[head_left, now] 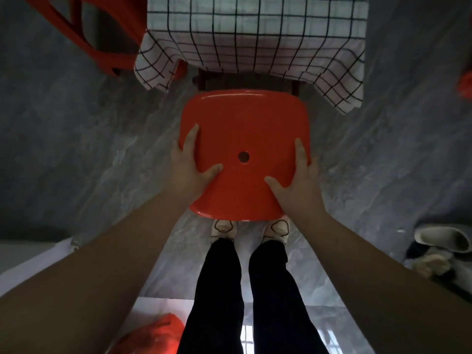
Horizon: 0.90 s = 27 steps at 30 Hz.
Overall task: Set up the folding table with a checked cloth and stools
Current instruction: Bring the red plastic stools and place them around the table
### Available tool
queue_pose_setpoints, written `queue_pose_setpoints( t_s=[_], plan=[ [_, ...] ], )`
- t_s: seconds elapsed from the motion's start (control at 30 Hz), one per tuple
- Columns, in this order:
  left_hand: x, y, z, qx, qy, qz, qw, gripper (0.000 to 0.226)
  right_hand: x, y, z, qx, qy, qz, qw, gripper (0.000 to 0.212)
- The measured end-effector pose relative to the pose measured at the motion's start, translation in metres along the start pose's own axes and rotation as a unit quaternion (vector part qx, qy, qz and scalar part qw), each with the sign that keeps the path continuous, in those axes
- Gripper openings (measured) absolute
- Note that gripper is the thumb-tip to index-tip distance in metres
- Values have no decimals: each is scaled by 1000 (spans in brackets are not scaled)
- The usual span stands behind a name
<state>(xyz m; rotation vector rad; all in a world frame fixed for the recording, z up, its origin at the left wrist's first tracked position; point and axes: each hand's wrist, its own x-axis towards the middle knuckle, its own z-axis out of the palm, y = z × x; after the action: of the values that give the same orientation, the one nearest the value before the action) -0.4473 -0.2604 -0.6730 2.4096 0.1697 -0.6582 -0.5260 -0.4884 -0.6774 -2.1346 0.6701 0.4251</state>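
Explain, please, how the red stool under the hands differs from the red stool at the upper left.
The near stool shows its whole seat with a central hole; the far stool shows only legs, cut by the frame. The left hand and right hand grip the near stool; none touches the far stool. Both are red.

Both hands, left hand [187,169] and right hand [297,185], grip a red stool [245,139] at frame centre, below the checked cloth [255,37]
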Motion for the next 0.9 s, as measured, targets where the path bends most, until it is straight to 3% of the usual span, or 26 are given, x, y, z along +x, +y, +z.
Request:
queue_pose_setpoints(
  t_s=[0.2,0.33,0.47,0.67,0.9],
  plan=[
    [-4,7,-5,61,-35,-12,997,97,1,-9,-6,-52,-32,22,998,103],
    [-17,32,-25,180,-99,-29,978,79,-4,-43,-29,-117,-91,77,986,76],
    [-60,85,-79,227,-137,26,964,73,-42,-102,-78,-181,-129,38,974,64],
    [-145,178,-186,232,-73,131,961,67,-143,-205,-170,-235,-69,-38,969,71],
    [-228,256,-273,229,19,238,944,64,-252,-263,-251,-241,94,-124,958,73]
  ],
)
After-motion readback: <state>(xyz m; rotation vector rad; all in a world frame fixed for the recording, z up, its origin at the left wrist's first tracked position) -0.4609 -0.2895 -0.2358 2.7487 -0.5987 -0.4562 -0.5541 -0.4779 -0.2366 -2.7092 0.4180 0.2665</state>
